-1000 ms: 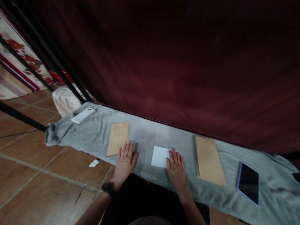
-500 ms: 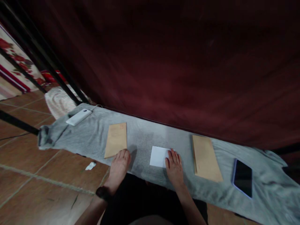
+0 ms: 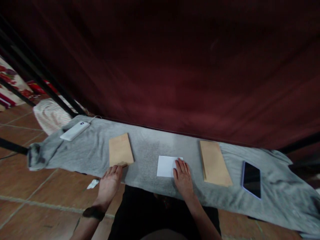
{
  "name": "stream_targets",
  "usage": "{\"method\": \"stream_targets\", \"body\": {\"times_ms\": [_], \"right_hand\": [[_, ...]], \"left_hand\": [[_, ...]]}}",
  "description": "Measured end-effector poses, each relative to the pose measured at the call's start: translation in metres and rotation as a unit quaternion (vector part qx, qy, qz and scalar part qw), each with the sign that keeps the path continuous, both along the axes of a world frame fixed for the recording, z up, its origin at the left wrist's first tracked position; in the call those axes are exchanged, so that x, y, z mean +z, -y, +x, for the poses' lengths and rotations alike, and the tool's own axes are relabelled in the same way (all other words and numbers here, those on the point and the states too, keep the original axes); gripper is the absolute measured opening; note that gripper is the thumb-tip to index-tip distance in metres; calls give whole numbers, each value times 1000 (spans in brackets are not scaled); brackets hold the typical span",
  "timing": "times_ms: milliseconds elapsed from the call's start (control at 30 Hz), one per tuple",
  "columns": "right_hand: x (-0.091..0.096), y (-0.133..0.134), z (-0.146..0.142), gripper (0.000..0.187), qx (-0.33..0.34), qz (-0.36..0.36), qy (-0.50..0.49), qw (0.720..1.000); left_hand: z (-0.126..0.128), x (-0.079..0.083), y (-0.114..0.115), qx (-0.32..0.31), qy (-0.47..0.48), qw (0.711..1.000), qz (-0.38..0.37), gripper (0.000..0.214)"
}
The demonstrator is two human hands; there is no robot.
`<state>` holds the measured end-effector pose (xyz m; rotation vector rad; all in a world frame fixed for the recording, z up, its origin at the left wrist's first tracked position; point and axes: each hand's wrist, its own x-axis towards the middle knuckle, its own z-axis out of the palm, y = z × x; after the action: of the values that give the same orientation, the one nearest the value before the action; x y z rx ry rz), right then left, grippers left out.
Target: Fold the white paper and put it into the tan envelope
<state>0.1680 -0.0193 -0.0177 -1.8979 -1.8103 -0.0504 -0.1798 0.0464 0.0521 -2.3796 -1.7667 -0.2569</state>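
My left hand (image 3: pixel 110 181) grips the near edge of a brown paper envelope (image 3: pixel 120 149) with curled fingers; the envelope is turned at a slant on the grey cloth. The thumb's exact hold is partly hidden. My right hand (image 3: pixel 183 177) rests flat, fingers stretched out, on the right part of a white sheet of paper (image 3: pixel 166 166). To the right of that hand lies a pile of brown envelopes (image 3: pixel 215 162).
Grey cloth (image 3: pixel 147 146) covers the narrow surface. A white device with a cable (image 3: pixel 75 130) lies at the left, a dark-screened phone (image 3: pixel 251 180) at the right. Behind hangs a dark red curtain (image 3: pixel 175 83). A scrap of white paper (image 3: pixel 93 183) lies on the tiled floor.
My left hand has moved left and nearer, and the left envelope has turned under it. My right hand stays on the white paper. The view has shifted slightly.
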Motion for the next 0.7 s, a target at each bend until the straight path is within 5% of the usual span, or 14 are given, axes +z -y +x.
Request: {"method": "stream_targets", "body": {"times_ms": [200, 367, 533, 700], "right_hand": [[20, -2, -32, 45, 36, 22, -201, 979], [42, -10, -70, 45, 64, -42, -432, 899], [48, -2, -61, 43, 58, -61, -539, 838], [53, 12, -41, 43, 127, -188, -580, 783]], "left_hand": [[93, 1, 24, -101, 39, 994, -19, 29], [157, -10, 50, -165, 114, 980, -16, 31], [152, -12, 52, -240, 181, 953, -29, 36], [113, -4, 23, -281, 67, 957, -35, 109]]}}
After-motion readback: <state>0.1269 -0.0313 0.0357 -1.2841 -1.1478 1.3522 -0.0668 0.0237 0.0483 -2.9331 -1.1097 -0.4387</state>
